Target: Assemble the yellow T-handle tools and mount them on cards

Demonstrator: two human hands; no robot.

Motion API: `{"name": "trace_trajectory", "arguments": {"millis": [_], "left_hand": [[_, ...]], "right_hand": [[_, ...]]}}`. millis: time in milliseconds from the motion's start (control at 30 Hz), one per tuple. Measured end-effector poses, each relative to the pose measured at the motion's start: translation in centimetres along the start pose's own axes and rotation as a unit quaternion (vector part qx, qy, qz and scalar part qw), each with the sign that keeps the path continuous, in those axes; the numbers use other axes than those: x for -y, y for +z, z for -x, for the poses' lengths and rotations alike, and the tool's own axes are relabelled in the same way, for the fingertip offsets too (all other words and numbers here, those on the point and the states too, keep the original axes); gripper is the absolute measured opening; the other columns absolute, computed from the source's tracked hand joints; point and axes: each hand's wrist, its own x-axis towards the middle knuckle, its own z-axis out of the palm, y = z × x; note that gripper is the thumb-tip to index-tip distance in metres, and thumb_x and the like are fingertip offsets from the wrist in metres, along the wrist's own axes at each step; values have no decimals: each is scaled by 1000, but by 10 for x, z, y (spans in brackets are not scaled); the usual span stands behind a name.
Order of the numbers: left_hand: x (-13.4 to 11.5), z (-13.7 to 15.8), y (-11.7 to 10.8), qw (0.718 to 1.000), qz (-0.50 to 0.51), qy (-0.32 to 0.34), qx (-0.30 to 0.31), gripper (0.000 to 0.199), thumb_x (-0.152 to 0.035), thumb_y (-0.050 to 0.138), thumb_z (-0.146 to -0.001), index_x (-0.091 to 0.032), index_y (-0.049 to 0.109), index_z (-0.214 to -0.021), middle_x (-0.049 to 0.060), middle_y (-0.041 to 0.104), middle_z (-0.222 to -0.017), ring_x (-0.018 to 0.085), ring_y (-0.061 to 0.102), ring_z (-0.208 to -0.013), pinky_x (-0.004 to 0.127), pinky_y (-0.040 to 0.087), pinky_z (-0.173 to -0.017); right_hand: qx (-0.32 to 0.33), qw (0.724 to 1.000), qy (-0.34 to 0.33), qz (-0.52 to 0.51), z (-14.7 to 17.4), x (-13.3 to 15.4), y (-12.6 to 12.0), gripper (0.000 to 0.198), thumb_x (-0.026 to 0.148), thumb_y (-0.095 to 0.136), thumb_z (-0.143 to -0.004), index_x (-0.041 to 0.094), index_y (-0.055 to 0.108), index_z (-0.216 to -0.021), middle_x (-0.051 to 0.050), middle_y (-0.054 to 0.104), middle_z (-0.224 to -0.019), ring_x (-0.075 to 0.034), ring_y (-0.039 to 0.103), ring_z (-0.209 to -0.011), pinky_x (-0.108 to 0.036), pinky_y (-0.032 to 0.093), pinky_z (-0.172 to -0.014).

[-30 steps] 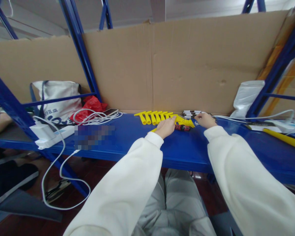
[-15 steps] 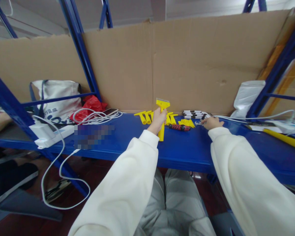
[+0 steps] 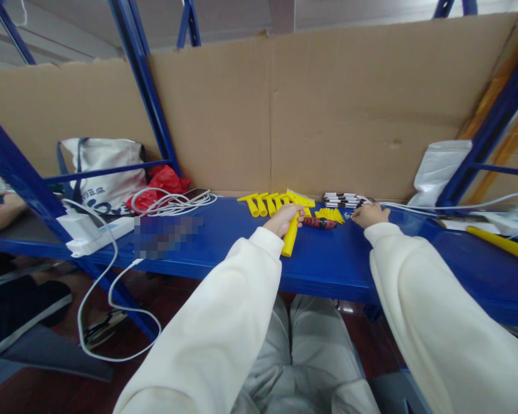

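Observation:
My left hand (image 3: 287, 219) is wrapped around the handle of a yellow scraper (image 3: 290, 238), whose wide head points away from me toward the cardboard. Behind it, several more yellow scrapers (image 3: 261, 205) lie in a row. A red and black screwdriver (image 3: 322, 223) rests just right of my left hand. Beside it is a group of small flat yellow pieces (image 3: 331, 215). My right hand (image 3: 370, 215) is down at some tiny shiny metal parts (image 3: 349, 216), its fingers curled together; what they pinch is too small to tell.
Black-and-white small packs (image 3: 343, 199) are stacked at the back of the blue table (image 3: 237, 247), against a cardboard wall (image 3: 349, 115). White cables (image 3: 168, 202), a power strip (image 3: 99, 237) and a cloth bag (image 3: 107, 172) lie left. Another person's hand (image 3: 8, 204) shows at the far left.
The scraper in my left hand has tipped down, its head swinging away from me and lower toward the table. My right hand stays at the small metal parts.

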Motion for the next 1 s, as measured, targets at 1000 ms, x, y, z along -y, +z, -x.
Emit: {"name": "trace_trajectory", "arguments": {"millis": [1000], "left_hand": [[4, -6, -4, 999, -11, -28, 14, 27, -3, 40, -96, -19, 46, -76, -7, 42, -50, 7, 35, -41, 19, 27, -42]], "right_hand": [[59, 995, -61, 44, -8, 12, -3, 25, 12, 63, -79, 7, 79, -97, -21, 76, -95, -29, 73, -93, -31, 53, -78]]}}
